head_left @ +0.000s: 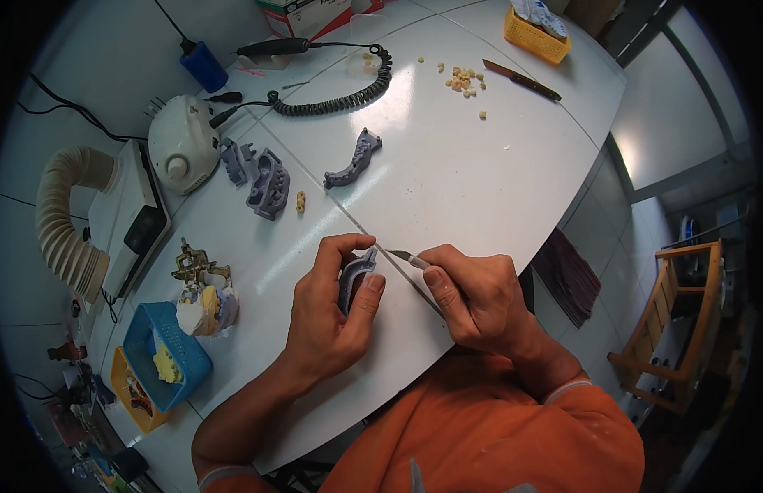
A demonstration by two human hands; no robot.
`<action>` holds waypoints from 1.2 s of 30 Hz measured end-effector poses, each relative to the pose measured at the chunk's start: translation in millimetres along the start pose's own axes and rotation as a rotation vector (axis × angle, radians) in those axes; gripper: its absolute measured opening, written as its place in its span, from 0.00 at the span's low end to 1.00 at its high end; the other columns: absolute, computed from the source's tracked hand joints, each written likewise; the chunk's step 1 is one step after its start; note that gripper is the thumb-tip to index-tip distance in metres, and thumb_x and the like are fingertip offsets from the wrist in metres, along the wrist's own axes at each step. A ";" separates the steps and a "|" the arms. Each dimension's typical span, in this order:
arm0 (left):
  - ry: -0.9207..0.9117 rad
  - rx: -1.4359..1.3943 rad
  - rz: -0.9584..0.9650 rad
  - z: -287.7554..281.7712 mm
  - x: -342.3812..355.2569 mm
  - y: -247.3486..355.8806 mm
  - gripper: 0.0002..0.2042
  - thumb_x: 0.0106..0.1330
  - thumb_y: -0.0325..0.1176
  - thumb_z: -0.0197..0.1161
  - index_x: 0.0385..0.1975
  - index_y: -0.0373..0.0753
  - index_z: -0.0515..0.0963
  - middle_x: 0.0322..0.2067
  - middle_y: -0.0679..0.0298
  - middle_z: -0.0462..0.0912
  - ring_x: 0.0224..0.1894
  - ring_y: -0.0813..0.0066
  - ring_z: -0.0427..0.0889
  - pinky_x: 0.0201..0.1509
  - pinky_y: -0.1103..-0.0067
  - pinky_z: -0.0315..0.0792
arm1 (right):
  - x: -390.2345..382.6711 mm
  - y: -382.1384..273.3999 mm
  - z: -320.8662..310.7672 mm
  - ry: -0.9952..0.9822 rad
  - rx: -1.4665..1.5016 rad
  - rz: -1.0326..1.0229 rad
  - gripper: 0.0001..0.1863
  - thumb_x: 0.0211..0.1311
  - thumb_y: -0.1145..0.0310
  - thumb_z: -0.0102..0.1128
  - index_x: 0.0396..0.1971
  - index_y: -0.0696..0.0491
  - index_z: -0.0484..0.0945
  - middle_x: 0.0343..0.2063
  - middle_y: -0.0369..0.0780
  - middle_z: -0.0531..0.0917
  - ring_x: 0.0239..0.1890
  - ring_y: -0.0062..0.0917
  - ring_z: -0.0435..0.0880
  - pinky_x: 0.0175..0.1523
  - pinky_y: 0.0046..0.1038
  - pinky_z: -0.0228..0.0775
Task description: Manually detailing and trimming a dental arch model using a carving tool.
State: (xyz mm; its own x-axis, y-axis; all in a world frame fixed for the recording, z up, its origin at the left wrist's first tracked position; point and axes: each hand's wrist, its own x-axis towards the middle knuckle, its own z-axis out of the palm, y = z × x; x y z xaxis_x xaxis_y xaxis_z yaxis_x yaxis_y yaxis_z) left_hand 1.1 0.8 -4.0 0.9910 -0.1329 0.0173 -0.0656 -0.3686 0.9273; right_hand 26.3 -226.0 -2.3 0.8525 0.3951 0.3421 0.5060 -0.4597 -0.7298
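Observation:
My left hand [332,308] grips a grey dental model piece [354,278] just above the white table [464,164], thumb and fingers wrapped around it. My right hand [472,292] holds a thin metal blade tool [408,258] like a pen, its tip touching the top edge of the grey piece. Both hands meet near the table's front edge, over a seam in the tabletop.
Further back lie a grey arch-shaped model [353,159], two more grey models [258,177], a small tooth piece [300,201], loose tooth pieces [464,80], a knife [521,80], a coiled cable [349,94], a white motor unit [182,144], a suction hose [65,222], blue basket [164,353], yellow basket [536,37].

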 end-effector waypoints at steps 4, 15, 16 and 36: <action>-0.044 0.011 0.132 -1.1 -0.3 -2.5 0.15 0.80 0.27 0.63 0.63 0.33 0.79 0.32 0.66 0.81 0.28 0.83 0.81 0.33 0.82 0.73 | -0.9 -0.5 -7.4 0.027 0.057 0.071 0.07 0.80 0.70 0.63 0.38 0.56 0.82 0.15 0.40 0.79 0.13 0.34 0.79 0.23 0.34 0.68; 0.094 0.186 0.226 6.4 -3.2 -2.4 0.15 0.77 0.21 0.65 0.61 0.34 0.83 0.38 0.56 0.88 0.32 0.70 0.86 0.40 0.74 0.79 | -2.6 6.2 -7.5 0.002 -0.214 -0.099 0.06 0.71 0.69 0.72 0.39 0.54 0.84 0.23 0.38 0.80 0.20 0.31 0.81 0.25 0.34 0.69; 0.066 0.246 0.221 5.0 -3.3 0.8 0.14 0.76 0.21 0.65 0.59 0.34 0.83 0.37 0.56 0.86 0.33 0.67 0.86 0.40 0.73 0.79 | -4.4 8.6 -3.1 0.040 -0.231 -0.114 0.07 0.71 0.68 0.73 0.38 0.53 0.84 0.22 0.37 0.78 0.20 0.31 0.80 0.25 0.34 0.68; 0.063 0.397 0.200 4.3 -5.8 -0.6 0.16 0.73 0.35 0.75 0.53 0.34 0.81 0.40 0.56 0.83 0.33 0.62 0.90 0.33 0.71 0.83 | -3.4 8.8 7.5 0.034 -0.392 -0.196 0.13 0.69 0.60 0.76 0.30 0.49 0.83 0.17 0.32 0.67 0.14 0.23 0.70 0.20 0.30 0.60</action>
State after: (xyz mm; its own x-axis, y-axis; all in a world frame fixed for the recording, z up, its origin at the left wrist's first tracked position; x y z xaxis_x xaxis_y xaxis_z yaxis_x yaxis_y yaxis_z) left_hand -5.2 -2.1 -6.2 0.9585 -0.1858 0.2163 -0.2846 -0.6678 0.6878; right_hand 26.8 -225.4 -14.3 0.7363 0.4816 0.4753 0.6642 -0.6486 -0.3717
